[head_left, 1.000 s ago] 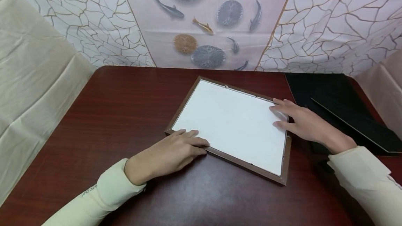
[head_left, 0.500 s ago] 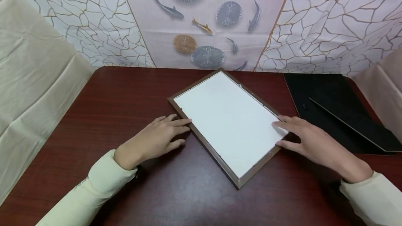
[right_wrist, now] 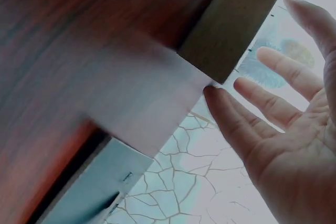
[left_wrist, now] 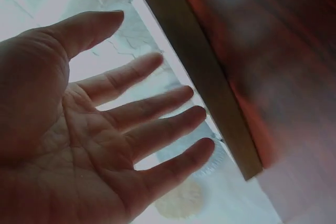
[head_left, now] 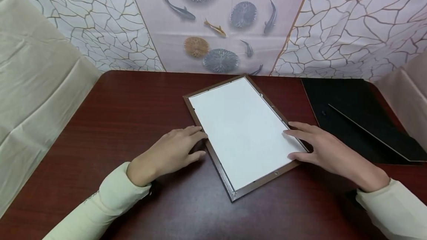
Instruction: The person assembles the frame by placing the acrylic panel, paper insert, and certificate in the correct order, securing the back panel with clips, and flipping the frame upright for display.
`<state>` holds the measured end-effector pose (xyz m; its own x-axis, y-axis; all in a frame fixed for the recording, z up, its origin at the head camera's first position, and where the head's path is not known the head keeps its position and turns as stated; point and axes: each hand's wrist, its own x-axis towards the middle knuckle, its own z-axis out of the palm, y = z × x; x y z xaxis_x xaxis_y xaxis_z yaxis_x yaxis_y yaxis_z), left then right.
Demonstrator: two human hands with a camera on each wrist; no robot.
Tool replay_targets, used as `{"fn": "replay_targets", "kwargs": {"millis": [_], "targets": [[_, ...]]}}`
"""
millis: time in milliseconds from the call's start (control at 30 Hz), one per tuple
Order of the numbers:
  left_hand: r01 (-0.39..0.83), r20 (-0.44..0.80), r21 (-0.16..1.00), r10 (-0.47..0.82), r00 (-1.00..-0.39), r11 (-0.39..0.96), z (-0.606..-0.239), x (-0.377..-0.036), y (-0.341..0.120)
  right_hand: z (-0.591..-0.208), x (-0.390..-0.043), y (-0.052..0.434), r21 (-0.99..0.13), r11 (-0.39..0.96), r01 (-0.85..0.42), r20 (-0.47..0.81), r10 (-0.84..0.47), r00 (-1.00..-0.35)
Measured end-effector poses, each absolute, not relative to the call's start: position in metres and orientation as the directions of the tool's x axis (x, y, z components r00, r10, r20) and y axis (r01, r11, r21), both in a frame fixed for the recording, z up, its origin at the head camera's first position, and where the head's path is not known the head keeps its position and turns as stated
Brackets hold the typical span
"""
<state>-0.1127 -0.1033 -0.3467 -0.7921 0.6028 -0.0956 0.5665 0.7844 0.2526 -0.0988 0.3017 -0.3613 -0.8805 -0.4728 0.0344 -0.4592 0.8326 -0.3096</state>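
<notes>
Flat on either side of a picture frame (head_left: 242, 133): left hand (head_left: 171, 151), fingers straight and spread, tips against the brown moulding on the frame's left long edge; right hand (head_left: 325, 147), likewise relaxed and unclenched, fingertips resting on the white sheet (head_left: 243, 130) and the right edge near the lower corner. Nothing gripped, nothing pinched, by either one.

Frame lying face down near the middle of a dark red wooden table (head_left: 110, 121), turned at a slant, one short end toward the patterned backdrop (head_left: 217, 21), the other toward the person. White sheet seated inside the moulding, filling the opening; small metal tabs just visible along the inner rim, too small to judge whether bent down or standing.

From the left wrist view, open palm (left_wrist: 79, 140) and splayed fingers in front of the frame's edge (left_wrist: 210, 93); from the right wrist view, open palm (right_wrist: 294, 145) beside a corner of the same moulding (right_wrist: 231, 30).

By the look of things, about midway: sheet in place, frame squared up under both hands. Still apart, and by all appearances still to go on: a black backing board (head_left: 337, 110) lying well off to the right of the table, with a second dark panel (head_left: 377, 132) resting across it. Cream sleeves (head_left: 103, 203) at both wrists; beige cloth (head_left: 36, 84) draped at the left.
</notes>
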Motion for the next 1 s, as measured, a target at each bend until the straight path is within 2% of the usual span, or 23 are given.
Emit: {"fn": "replay_targets", "kwargs": {"millis": [167,367,567,767,1000], "targets": [[0.542,-0.163,0.273,0.594,-0.788,0.794,-0.344,-0.108,-0.093,-0.364,-0.099,0.303,-0.314,0.828,-0.465,0.032,-0.48,-0.877],[0.539,-0.185,0.33,0.613,-0.768,0.775,-0.345,-0.116,-0.094,-0.364,-0.088,0.3,-0.307,0.832,-0.462,0.019,-0.481,-0.877],[0.507,-0.205,0.42,0.623,-0.755,0.753,-0.348,-0.126,-0.096,-0.368,-0.076,0.294,-0.294,0.821,-0.49,0.058,-0.497,-0.866],[0.485,-0.221,0.481,0.636,-0.739,0.73,-0.355,-0.137,-0.096,-0.37,-0.066,0.283,-0.318,0.792,-0.522,0.102,-0.519,-0.849],[0.47,-0.228,0.531,0.653,-0.722,0.705,-0.36,-0.15,-0.096,-0.372,-0.055,0.274,-0.344,0.795,-0.5,0.112,-0.494,-0.862]]}}
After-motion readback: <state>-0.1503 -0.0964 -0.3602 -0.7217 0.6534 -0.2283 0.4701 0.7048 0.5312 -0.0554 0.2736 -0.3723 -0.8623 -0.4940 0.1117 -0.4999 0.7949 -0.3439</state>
